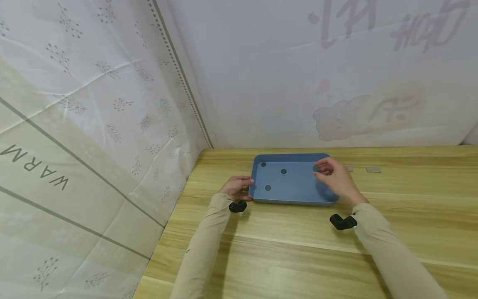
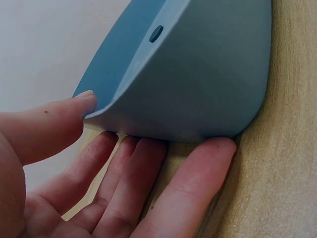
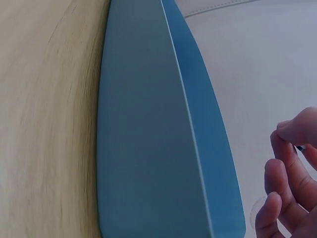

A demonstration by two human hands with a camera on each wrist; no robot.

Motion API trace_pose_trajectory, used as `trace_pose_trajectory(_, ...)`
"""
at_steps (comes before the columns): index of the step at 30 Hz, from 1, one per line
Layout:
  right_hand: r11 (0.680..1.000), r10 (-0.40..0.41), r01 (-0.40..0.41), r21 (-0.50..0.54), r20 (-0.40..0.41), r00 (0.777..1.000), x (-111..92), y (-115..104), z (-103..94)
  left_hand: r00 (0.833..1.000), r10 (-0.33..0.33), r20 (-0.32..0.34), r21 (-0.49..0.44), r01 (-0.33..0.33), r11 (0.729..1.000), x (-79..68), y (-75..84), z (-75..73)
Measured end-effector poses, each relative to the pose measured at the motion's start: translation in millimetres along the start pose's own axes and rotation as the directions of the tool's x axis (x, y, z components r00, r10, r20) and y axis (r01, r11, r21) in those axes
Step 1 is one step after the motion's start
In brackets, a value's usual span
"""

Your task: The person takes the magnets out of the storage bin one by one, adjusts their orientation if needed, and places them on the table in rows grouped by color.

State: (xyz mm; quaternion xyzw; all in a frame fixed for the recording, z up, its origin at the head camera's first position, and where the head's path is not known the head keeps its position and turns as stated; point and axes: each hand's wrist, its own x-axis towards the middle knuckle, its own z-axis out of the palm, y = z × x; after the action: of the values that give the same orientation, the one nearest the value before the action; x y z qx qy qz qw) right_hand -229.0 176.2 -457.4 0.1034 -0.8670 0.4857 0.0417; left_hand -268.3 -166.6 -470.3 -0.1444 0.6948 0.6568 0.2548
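A blue rectangular tray (image 1: 295, 192) lies on the wooden table, with three small dark round discs on its floor: one disc (image 1: 263, 164) at the back left, another (image 1: 284, 171) near the middle, a third (image 1: 268, 187) at the front left. My left hand (image 1: 238, 187) holds the tray's left end. In the left wrist view its thumb (image 2: 88, 101) lies over the rim while the fingers touch the outer wall. Above the right part of the tray, my right hand (image 1: 334, 176) pinches a similar disc (image 1: 316, 169) between thumb and fingertips; the right wrist view mostly hides this disc.
Right of the tray, two flat grey rectangular pieces lie on the table, one piece (image 1: 373, 169) fully visible and the other piece (image 1: 349, 168) partly behind my right hand. A printed curtain (image 1: 261, 83) hangs behind the table and along its left side.
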Motion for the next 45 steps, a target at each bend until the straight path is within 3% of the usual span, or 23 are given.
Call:
trace_pose_trajectory(18,0.999,0.014,-0.019,-0.047,-0.102,0.995,-13.2,16.4,-26.0,1.000,0.013,0.000,0.028,-0.013,1.000,-2.2,0.2,-0.1)
trace_pose_trajectory(27,0.995,0.058,-0.069,-0.071,-0.145,0.988,-19.0,29.3,-41.0,1.000,0.011,0.000,0.031,-0.011,0.999,-1.4,-0.3,-0.2)
trace_pose_trajectory(45,0.991,0.058,-0.081,-0.102,-0.213,0.975,-25.0,39.3,-57.5,1.000,0.010,0.005,0.028,-0.010,1.000,-0.4,-0.1,1.1)
